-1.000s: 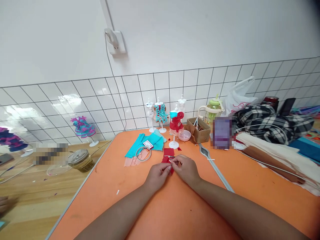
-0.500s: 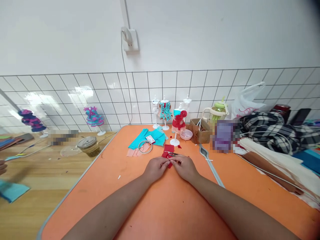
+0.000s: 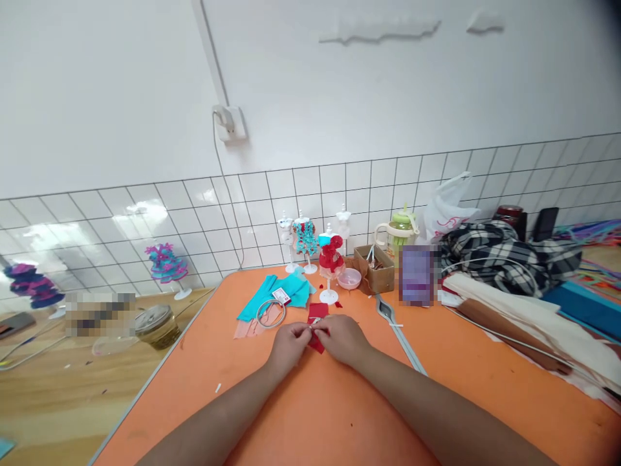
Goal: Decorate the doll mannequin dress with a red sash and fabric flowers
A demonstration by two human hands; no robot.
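My left hand [image 3: 290, 346] and my right hand [image 3: 342, 338] meet over the orange table, fingertips pinched close together. What sits between the fingertips is too small to make out. Red fabric [image 3: 319, 312] lies just beyond the fingers, and more of it shows beneath them. Behind it stands a small white dress form [image 3: 328, 296] wearing a red and pink dress [image 3: 332, 254]. Left of my hands, a round metal hoop [image 3: 270, 313] rests on turquoise cloth [image 3: 295, 288] and pink cloth, beside a small labelled card [image 3: 281, 296].
More dress forms [image 3: 305, 239] stand by the tiled wall. Right of them are a pink bowl [image 3: 349, 278], a cardboard box [image 3: 381, 275], a bottle [image 3: 402, 226], a purple pack [image 3: 417, 275] and checked cloth [image 3: 509, 255]. A lidded jar [image 3: 158, 325] stands on the left wooden table.
The view has tilted and shifted, so the tabletop items appear lower and further left. The other person's hand at the left edge is out of view. My hands stay together at the red fabric.
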